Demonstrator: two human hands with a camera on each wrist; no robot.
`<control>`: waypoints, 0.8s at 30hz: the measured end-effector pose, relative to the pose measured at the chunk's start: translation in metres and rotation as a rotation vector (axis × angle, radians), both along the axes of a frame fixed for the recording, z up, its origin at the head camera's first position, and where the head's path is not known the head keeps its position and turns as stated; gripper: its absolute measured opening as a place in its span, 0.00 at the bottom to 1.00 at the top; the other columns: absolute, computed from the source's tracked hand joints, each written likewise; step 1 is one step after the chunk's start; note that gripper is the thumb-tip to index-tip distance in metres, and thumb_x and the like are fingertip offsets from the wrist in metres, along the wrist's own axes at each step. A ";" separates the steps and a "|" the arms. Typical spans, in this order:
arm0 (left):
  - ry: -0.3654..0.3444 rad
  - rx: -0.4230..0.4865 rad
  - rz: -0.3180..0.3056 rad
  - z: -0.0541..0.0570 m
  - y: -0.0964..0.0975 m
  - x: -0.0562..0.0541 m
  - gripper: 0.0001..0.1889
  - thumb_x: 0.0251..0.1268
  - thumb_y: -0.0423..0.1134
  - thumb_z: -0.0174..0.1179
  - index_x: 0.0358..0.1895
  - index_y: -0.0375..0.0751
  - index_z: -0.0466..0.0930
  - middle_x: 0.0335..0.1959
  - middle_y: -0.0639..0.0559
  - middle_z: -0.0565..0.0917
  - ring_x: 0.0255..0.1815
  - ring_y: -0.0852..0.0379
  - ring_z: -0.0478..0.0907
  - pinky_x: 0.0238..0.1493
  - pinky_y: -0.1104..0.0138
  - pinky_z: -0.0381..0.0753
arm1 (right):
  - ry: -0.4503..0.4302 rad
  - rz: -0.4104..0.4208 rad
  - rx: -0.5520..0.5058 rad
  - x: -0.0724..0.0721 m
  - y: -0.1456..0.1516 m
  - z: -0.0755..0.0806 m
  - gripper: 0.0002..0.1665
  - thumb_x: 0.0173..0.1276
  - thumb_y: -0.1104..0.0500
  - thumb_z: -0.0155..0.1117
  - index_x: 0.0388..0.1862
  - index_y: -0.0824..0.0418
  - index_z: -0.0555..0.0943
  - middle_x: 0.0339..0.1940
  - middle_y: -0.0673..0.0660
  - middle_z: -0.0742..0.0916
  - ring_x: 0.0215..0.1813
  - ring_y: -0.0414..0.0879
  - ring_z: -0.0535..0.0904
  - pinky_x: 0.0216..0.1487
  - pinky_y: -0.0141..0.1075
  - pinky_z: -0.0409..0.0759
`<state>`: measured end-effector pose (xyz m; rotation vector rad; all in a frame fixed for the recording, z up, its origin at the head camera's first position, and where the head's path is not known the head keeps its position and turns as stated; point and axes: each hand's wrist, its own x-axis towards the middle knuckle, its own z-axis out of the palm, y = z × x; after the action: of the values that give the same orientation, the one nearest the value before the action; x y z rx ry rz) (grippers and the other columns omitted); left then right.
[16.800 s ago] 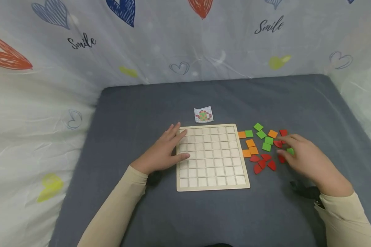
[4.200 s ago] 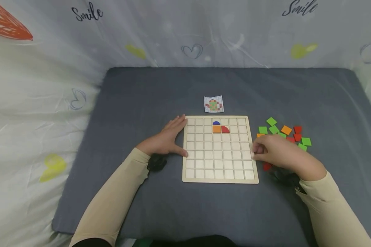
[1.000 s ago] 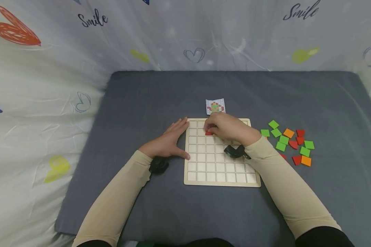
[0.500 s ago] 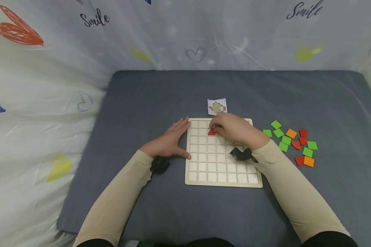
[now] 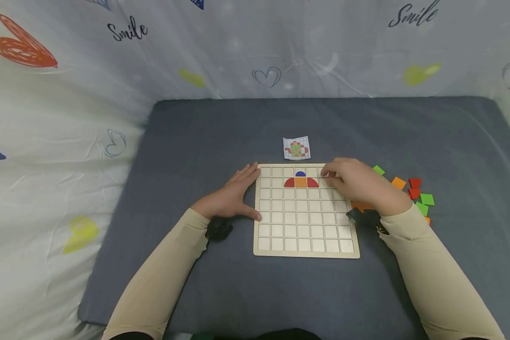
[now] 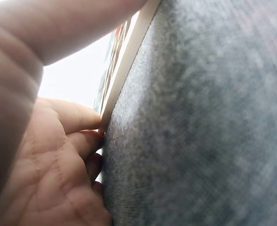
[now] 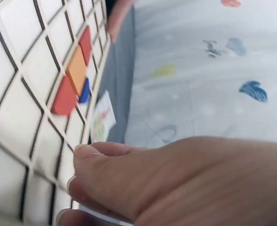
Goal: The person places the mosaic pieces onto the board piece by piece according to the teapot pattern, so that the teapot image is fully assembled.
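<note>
A pale wooden grid board (image 5: 306,231) lies on the table. In its upper rows sit a blue half-round piece (image 5: 300,174), an orange square tile (image 5: 300,182) under it, a red quarter-round piece (image 5: 289,183) on the orange tile's left and another red piece (image 5: 312,183) on its right. My left hand (image 5: 227,196) rests against the board's left edge, fingers extended and thumb apart. Over the board's upper right corner hovers my right hand (image 5: 359,184), fingers loosely bent. Nothing shows between the right thumb (image 7: 105,174) and fingers in the right wrist view.
A small pattern card (image 5: 296,148) lies behind the board. Right of the board are loose green tiles (image 5: 427,199), orange tiles (image 5: 398,182) and red pieces (image 5: 414,182), partly hidden by my right hand and sleeve. A printed curtain (image 5: 221,56) hangs behind the grey-covered table (image 5: 221,127).
The grid started bare, then held blue, orange and one red piece. My right hand has set a second red piece left of the orange, released it and moved right. My left hand stays.
</note>
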<state>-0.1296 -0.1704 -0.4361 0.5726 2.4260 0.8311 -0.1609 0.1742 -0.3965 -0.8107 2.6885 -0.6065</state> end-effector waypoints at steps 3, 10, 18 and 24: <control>0.003 0.004 -0.002 0.000 0.000 -0.001 0.70 0.52 0.54 0.83 0.87 0.41 0.38 0.88 0.50 0.34 0.88 0.50 0.27 0.86 0.52 0.30 | -0.007 -0.053 0.037 0.004 0.013 0.004 0.12 0.76 0.65 0.64 0.55 0.64 0.86 0.43 0.57 0.86 0.39 0.51 0.79 0.40 0.45 0.79; 0.001 -0.001 -0.002 -0.001 0.001 0.000 0.70 0.52 0.54 0.83 0.87 0.41 0.38 0.88 0.50 0.33 0.88 0.50 0.27 0.86 0.52 0.30 | -0.013 -0.100 0.068 0.009 0.043 0.000 0.15 0.75 0.65 0.66 0.58 0.67 0.85 0.51 0.63 0.85 0.41 0.52 0.80 0.43 0.48 0.81; -0.007 0.001 0.003 0.000 0.002 0.000 0.70 0.52 0.53 0.83 0.87 0.41 0.38 0.88 0.49 0.34 0.88 0.49 0.27 0.86 0.51 0.30 | -0.027 -0.141 0.095 0.015 0.065 -0.009 0.16 0.76 0.66 0.64 0.60 0.67 0.84 0.58 0.68 0.81 0.52 0.61 0.79 0.51 0.57 0.80; 0.001 -0.001 -0.007 0.001 0.002 0.000 0.70 0.52 0.52 0.83 0.87 0.39 0.38 0.88 0.47 0.34 0.88 0.48 0.27 0.86 0.52 0.30 | -0.031 -0.172 0.105 0.014 0.070 -0.015 0.18 0.77 0.66 0.64 0.63 0.70 0.82 0.57 0.70 0.81 0.52 0.62 0.81 0.50 0.57 0.81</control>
<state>-0.1298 -0.1687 -0.4353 0.5807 2.4242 0.8271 -0.1464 0.2446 -0.4112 -0.5431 2.7532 -0.5055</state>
